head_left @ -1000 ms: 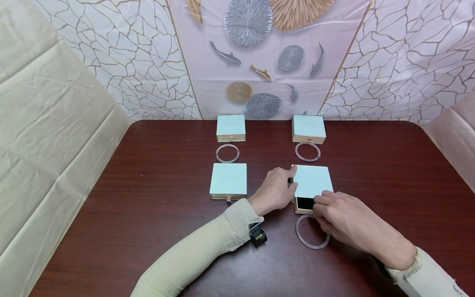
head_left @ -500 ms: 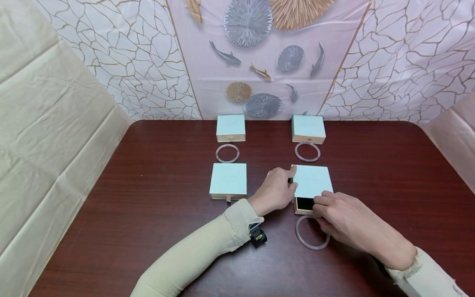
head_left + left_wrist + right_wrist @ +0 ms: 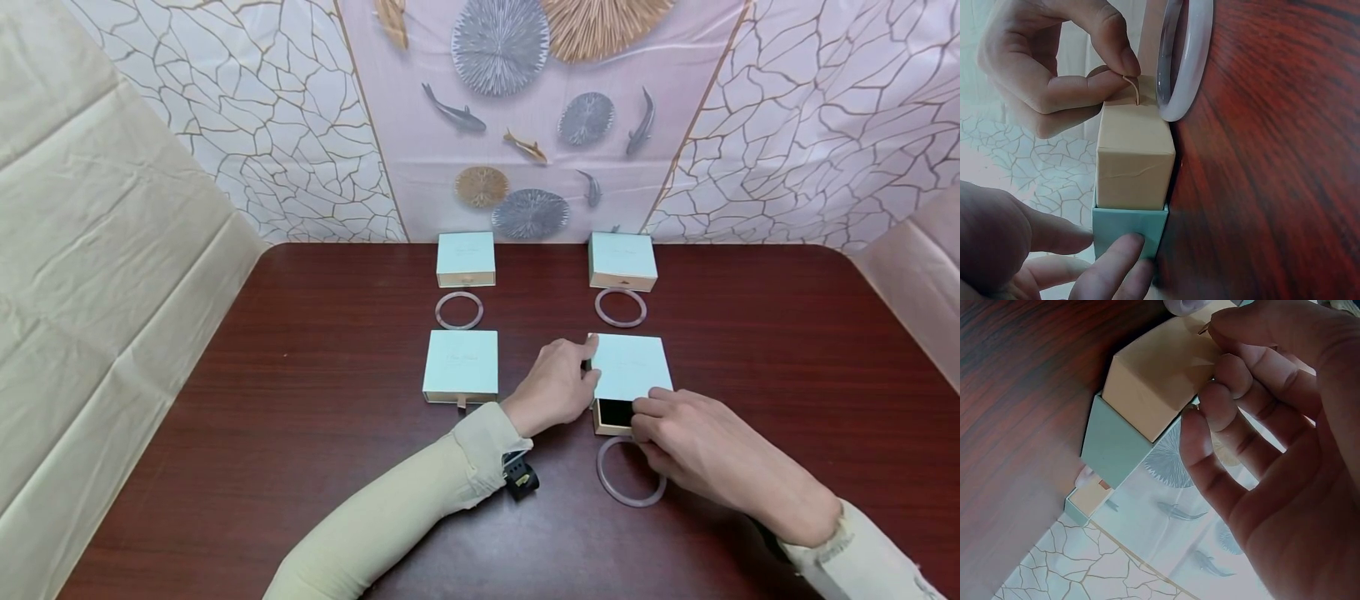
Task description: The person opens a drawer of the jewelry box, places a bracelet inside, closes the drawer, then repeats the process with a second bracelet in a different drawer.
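A pale mint jewelry box (image 3: 630,365) sits right of centre on the table, its beige inner drawer (image 3: 609,418) partly slid out toward me, showing a black inside. My left hand (image 3: 553,385) holds the outer sleeve at its left side, fingertips (image 3: 1129,245) on the side wall and one digit at the top edge. With thumb and index finger, my right hand (image 3: 693,442) pinches the small ribbon pull tab (image 3: 1133,89) on the drawer front. A pale lilac bangle (image 3: 630,500) lies just in front of the drawer, partly hidden by the right hand.
Another mint box (image 3: 461,362) stands shut to the left, its ribbon tab facing me. Behind are two more boxes, one at left (image 3: 466,257) and one at right (image 3: 622,258). A left bangle (image 3: 459,310) and a right bangle (image 3: 621,308) lie between the rows.
The drawer has slid out very slightly toward me, and the front bangle has shifted a little the same way. Both hands keep almost the same positions.
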`<state>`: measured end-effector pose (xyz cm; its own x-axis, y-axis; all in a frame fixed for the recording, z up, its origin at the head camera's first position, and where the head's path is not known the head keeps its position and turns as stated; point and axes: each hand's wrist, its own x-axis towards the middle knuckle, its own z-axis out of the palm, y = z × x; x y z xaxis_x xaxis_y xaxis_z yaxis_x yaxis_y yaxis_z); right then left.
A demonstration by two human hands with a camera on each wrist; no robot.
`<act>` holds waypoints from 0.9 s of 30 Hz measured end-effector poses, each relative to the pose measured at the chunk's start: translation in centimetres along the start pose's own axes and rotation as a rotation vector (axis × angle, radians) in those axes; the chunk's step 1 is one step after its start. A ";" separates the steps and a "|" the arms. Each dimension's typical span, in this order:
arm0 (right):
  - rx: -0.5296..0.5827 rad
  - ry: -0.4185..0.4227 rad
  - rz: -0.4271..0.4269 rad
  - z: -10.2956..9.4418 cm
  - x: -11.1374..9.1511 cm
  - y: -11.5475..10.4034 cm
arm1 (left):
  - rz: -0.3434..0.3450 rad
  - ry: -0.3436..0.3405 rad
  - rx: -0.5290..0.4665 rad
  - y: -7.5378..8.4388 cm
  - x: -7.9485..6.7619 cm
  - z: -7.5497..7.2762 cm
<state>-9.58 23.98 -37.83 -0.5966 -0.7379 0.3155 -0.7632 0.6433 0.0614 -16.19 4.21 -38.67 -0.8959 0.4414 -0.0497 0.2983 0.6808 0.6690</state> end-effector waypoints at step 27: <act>-0.001 -0.003 -0.042 -0.1 0.0 0.0 | 0.005 -0.005 0.011 0.1 -0.1 -0.1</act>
<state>-9.51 24.02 -37.73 -0.5646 -0.7648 0.3102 -0.7873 0.6119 0.0758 -16.12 4.13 -38.54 -0.8927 0.4478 -0.0500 0.3065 0.6848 0.6611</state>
